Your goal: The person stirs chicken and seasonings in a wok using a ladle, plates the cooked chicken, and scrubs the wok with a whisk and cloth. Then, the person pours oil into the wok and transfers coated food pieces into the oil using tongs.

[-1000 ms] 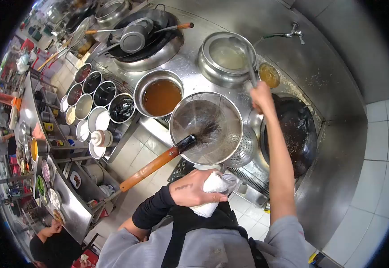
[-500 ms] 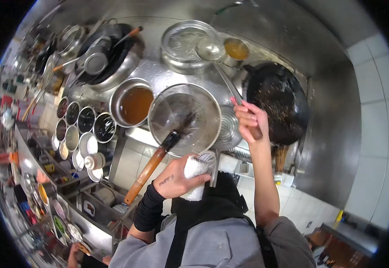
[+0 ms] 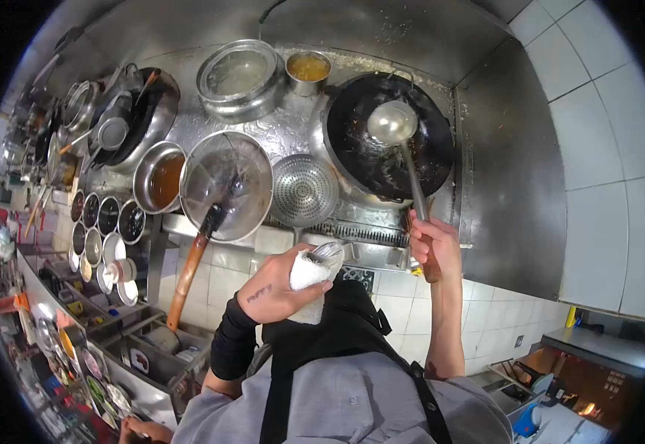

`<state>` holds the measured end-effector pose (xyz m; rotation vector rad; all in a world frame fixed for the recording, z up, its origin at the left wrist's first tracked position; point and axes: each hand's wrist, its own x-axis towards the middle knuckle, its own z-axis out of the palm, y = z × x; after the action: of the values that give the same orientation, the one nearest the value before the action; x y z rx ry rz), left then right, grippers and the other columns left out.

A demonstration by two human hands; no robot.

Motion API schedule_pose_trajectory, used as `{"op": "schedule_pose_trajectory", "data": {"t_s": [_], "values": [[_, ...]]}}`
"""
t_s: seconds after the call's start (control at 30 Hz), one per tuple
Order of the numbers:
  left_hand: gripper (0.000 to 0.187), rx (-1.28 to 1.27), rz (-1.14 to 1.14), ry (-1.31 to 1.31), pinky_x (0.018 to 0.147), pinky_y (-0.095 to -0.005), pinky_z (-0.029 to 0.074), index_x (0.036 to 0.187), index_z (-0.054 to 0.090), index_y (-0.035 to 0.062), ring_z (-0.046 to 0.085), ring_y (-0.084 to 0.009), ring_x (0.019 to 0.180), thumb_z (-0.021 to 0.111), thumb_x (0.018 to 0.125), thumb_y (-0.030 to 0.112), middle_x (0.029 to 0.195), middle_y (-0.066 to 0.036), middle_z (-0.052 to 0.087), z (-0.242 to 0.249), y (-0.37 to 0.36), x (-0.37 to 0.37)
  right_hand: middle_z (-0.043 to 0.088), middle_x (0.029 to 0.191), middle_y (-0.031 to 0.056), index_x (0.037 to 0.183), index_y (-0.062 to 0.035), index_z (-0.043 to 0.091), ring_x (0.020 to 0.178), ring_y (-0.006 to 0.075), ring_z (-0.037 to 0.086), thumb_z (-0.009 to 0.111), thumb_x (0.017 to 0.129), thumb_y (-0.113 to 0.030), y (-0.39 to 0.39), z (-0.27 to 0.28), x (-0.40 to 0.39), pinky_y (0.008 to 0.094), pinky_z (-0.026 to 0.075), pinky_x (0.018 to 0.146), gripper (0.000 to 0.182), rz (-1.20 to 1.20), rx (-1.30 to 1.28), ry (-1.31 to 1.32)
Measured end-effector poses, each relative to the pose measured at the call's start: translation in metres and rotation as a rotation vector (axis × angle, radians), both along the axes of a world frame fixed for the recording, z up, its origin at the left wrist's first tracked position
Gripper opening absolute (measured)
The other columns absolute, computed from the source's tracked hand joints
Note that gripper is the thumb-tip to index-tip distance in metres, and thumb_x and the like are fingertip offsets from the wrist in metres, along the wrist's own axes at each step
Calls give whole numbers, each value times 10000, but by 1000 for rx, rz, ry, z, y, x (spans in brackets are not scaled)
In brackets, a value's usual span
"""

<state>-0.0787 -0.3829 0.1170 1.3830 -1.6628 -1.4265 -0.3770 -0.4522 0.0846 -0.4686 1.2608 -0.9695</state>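
My right hand (image 3: 437,248) is closed around the handle of a steel ladle (image 3: 393,123). The ladle's bowl is over the black wok (image 3: 352,152), which has a wet sheen and small bits inside. A folded white cloth (image 3: 309,305) is gripped in my left hand (image 3: 269,290), held in front of my apron and below the stove edge. Something shiny and metallic pokes from the top of the cloth, and I cannot make out what it is. A perforated steel strainer (image 3: 305,191) lies left of the wok.
A wide mesh strainer (image 3: 226,166) with a wooden handle rests beside a pot of brown liquid (image 3: 161,177). Behind stand a large steel pot (image 3: 237,74) and a small pot of yellowish liquid (image 3: 308,68). Several sauce containers (image 3: 108,214) line the left. A steel wall (image 3: 511,163) bounds the right.
The ladle has moved from the steel pots at the back to over the wok on the right. My view has shifted right. My left hand still grips the cloth.
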Motion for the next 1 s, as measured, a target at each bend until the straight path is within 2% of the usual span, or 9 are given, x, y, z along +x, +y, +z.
{"op": "schedule_pose_trajectory", "data": {"t_s": [0.17, 0.2, 0.3, 0.43, 0.63, 0.83, 0.9, 0.93, 1.0], "values": [[441, 52, 99, -2, 731, -330, 515, 1155, 582, -13, 670, -227, 787, 762, 801, 177, 864, -143, 689, 10, 32, -25, 515, 579, 83, 1014, 100, 584, 483, 168, 537, 564, 889, -47, 2, 2, -18, 325, 403, 409, 194, 288, -189, 921], [410, 44, 141, -3, 725, -346, 521, 1129, 588, -1, 680, -271, 787, 761, 802, 174, 863, -158, 685, 7, 39, -27, 567, 617, 193, 1066, 116, 567, 530, 301, 603, 558, 872, -39, -5, -22, -28, 408, 446, 498, 248, 400, -423, 1280], [385, 54, 221, -39, 728, -367, 529, 1107, 592, 15, 694, -322, 805, 761, 802, 177, 877, -175, 687, -2, 56, -22, 614, 708, 293, 1084, 84, 558, 707, 493, 622, 527, 843, 12, -23, -25, 2, 509, 490, 669, 253, 424, -658, 1303], [400, 57, 301, -71, 744, -381, 534, 1113, 587, 21, 698, -340, 834, 767, 798, 187, 896, -175, 693, 1, 79, -4, 637, 760, 292, 984, 100, 580, 781, 484, 633, 533, 832, -37, -79, -21, 83, 499, 493, 726, 210, 582, -708, 1042], [423, -33, 481, -78, 768, -389, 538, 1120, 575, 20, 698, -345, 874, 777, 792, 195, 919, -173, 701, 6, 111, 51, 618, 628, 271, 885, 121, 592, 481, 362, 649, 512, 798, -39, -210, -91, 253, 464, 512, 447, 199, 717, -862, 999], [464, -11, 736, -94, 771, -393, 529, 1135, 496, 32, 690, -340, 856, 774, 807, 207, 910, -179, 692, -4, 164, 110, 556, 545, 31, 626, -51, 537, 459, 133, 556, 592, 842, -86, -303, -115, 350, 268, 389, 372, 226, 856, -256, 563], [472, 44, 816, -60, 762, -381, 520, 1127, 475, 57, 685, -308, 831, 784, 812, 224, 894, -166, 685, -8, 174, 124, 566, 631, 5, 733, -40, 578, 541, 111, 537, 623, 844, -21, -356, -181, 330, 285, 537, 653, 121, 799, -178, -308], [481, -21, 835, -71, 733, -389, 513, 1128, 448, 71, 675, -306, 805, 780, 822, 233, 867, -168, 671, -20, 179, 129, 580, 739, 28, 874, 46, 613, 623, 128, 539, 651, 794, 10, -287, -155, 321, 399, 516, 970, 96, 658, -861, -127], [498, -44, 866, -2, 729, -390, 514, 1129, 408, 65, 671, -289, 818, 771, 828, 224, 901, -159, 664, -22, 178, 136, 567, 812, 77, 1151, 142, 527, 692, 134, 555, 539, 895, 15, -336, -173, 295, 424, 405, 1010, 286, 751, -195, -752]]}}
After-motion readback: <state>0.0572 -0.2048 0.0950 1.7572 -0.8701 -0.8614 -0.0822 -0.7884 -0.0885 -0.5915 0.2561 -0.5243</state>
